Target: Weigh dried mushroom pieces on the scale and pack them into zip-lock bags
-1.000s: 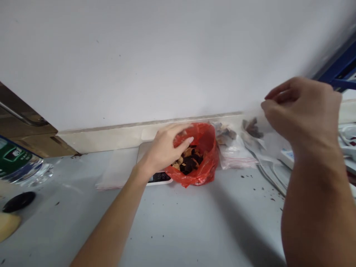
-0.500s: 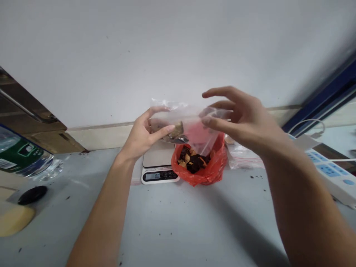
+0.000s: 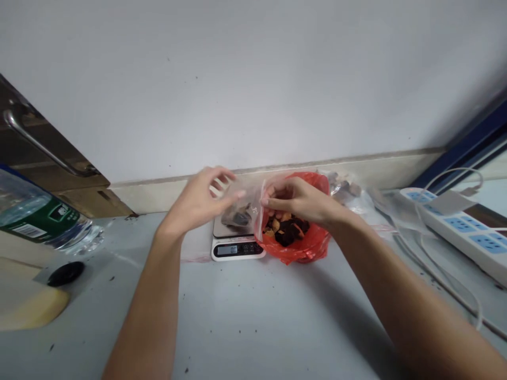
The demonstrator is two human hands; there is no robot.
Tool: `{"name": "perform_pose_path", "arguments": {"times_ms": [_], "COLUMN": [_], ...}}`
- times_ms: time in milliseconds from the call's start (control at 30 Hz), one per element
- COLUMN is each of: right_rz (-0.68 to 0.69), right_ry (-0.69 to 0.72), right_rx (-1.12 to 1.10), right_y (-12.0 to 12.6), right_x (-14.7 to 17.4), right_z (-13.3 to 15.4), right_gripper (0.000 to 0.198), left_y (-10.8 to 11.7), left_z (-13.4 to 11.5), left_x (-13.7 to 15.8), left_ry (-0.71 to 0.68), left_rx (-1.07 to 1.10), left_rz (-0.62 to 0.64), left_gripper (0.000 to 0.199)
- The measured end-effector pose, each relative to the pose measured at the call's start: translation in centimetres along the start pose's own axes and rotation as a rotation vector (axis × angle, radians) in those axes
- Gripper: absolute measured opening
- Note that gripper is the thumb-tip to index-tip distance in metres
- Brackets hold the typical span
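A clear zip bag [image 3: 237,214] with dark dried pieces inside sits over the plate of a white digital scale [image 3: 238,249], whose display reads 0.0. My right hand [image 3: 295,198] pinches the bag's zip edge at its right end. Beside the bag's left end, my left hand [image 3: 204,198] has its fingers apart and curved, with no visible grip. Right of the scale stands an open red plastic bag [image 3: 307,248], filled with dark and tan dried pieces; my right hand is above its mouth and hides part of it.
A water bottle [image 3: 43,221], a black oval object [image 3: 66,274] and a yellowish object [image 3: 35,309] stand at the left. More clear bags [image 3: 348,192] lie behind the red bag. A power strip [image 3: 463,227] with white cables is at the right. The wall borders the back.
The zip bag has come down from the air onto the scale. My left hand has loosened from it, and my right hand has moved left and down to its zip edge.
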State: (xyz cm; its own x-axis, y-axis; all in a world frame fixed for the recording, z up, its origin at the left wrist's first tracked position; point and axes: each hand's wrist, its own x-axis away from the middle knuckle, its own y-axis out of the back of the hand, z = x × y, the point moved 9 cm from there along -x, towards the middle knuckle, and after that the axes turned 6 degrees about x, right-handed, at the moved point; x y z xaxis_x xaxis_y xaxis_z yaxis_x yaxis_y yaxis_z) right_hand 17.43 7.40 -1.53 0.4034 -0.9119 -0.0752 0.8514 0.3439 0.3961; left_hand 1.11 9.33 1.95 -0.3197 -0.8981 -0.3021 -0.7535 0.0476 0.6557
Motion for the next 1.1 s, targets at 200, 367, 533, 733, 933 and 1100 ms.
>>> {"name": "perform_pose_path", "arguments": {"times_ms": [200, 367, 533, 733, 933, 1100], "right_rz": [-0.025, -0.032, -0.020, -0.119, -0.263, -0.535], "right_ry": [0.070, 0.071, 0.075, -0.063, -0.260, 0.025], "right_rx": [-0.016, 0.019, 0.099, 0.178, 0.326, 0.506], "right_y": [-0.5, -0.1, -0.4, -0.3, 2.0, 3.2], "right_x": [-0.7, -0.5, -0.5, -0.6, 0.4, 1.1], "right_z": [0.1, -0.3, -0.1, 0.1, -0.6, 2.6], "right_gripper": [0.041, 0.036, 0.022, 0.017, 0.025, 0.010], "left_y": [-5.0, -4.8, -5.0, -4.4, -0.5, -1.3], "left_z": [-1.4, -0.3, -0.2, -0.7, 0.1, -1.3], "left_x": [0.7, 0.7, 0.6, 0.6, 0.3, 0.5], "left_ry": [0.040, 0.181, 0.240, 0.243, 0.238, 0.108], "left_rx": [0.212, 0.334, 0.328, 0.252, 0.283, 0.262], "left_rz": [0.399, 0.355, 0.319, 0.253, -0.009, -0.093], "left_gripper": [0.021, 0.018, 0.020, 0.019, 0.011, 0.009]}}
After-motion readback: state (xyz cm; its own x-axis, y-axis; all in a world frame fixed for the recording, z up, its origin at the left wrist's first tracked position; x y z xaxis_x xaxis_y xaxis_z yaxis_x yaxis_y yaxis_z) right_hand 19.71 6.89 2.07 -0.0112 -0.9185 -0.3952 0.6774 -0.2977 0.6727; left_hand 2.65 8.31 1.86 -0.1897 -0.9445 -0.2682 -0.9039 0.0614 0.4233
